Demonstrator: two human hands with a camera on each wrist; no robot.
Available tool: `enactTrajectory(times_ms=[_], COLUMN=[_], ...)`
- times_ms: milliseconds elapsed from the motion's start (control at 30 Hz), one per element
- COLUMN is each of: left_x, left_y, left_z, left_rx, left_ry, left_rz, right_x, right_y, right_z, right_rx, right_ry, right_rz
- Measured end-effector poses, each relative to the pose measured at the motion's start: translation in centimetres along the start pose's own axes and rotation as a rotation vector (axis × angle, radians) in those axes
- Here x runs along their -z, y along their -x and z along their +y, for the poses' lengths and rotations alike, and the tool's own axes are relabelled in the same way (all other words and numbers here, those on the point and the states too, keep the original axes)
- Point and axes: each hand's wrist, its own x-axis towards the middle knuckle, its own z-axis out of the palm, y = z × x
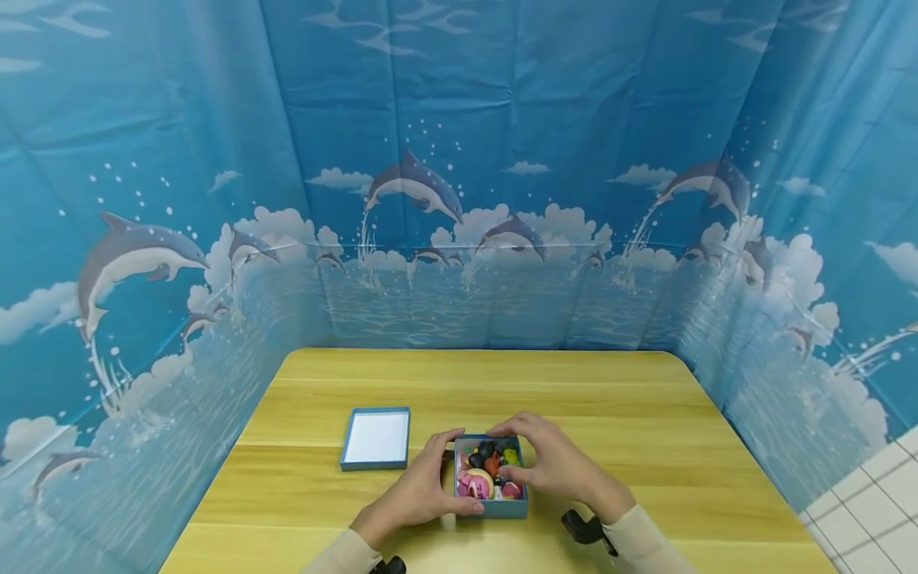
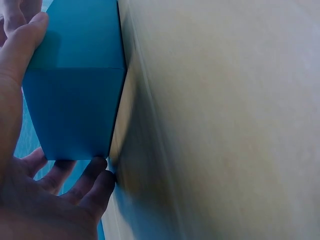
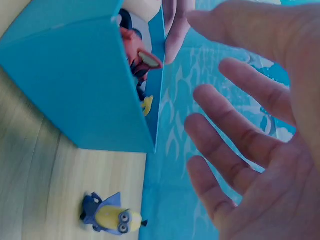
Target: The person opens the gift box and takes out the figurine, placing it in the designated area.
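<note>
A blue box (image 1: pixel 505 510) stands open-topped on the table, filled with several small toy figures. Among them, a pink figure (image 1: pixel 473 485) lies at the near left, with black, red and yellow ones around it. My left hand (image 1: pixel 423 486) grips the box's left side, thumb at the near wall and fingers at the far wall, as the left wrist view shows. Over the box's right edge hovers my right hand (image 1: pixel 552 462), fingers spread and apart from the box (image 3: pixel 75 80) in the right wrist view. A red figure with a pointed ear (image 3: pixel 146 59) shows inside.
Left of the box lies a shallow blue lid (image 1: pixel 375 437), its white inside facing up. A yellow minion figure (image 3: pixel 112 216) lies on the table beyond the box in the right wrist view. A dolphin-print curtain (image 1: pixel 459 303) surrounds the wooden table (image 1: pixel 610 399).
</note>
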Motion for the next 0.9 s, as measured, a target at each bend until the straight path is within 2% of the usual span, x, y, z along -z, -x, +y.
enactTrajectory(times_ms=[333,567,900], left_x=[-0.1,0.0,0.0], left_y=[-0.2,-0.2,-0.1], left_z=[-0.3,-0.4,-0.4], left_rx=[-0.015,-0.015,-0.019], left_ry=[0.002,-0.002,-0.02], left_rz=[0.004,-0.009,-0.015], right_x=[-0.6,-1.3,-2.1], right_y=[0.2,0.2,-0.1], right_z=[-1.1,-1.3,-1.2], right_rx=[0.048,0.009,0.022], right_ry=[-0.046,-0.093,-0.118], right_rz=[-0.072,-0.112,-0.138])
